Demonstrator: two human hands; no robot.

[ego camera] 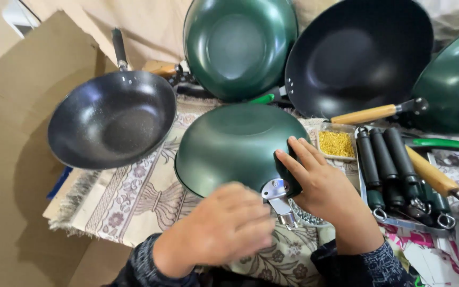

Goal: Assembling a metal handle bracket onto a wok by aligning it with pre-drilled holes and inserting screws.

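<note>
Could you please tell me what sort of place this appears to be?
Probably a small workshop where pans get their handles fitted: several handleless woks, a tray of loose handles, and a tub of yellow screws lie on a patterned cloth.

We see a patterned floral cloth over brown cardboard, upturned green wok, black wok, tray of handles

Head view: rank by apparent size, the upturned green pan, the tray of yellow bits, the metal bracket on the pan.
Largest to smallest as they look:
1. Upturned green pan, held steady by the right hand
2. Tray of yellow bits
3. Metal bracket, near the blurred left hand

The tray lies farther from the camera, so 2 and 3 are unsure.
</note>
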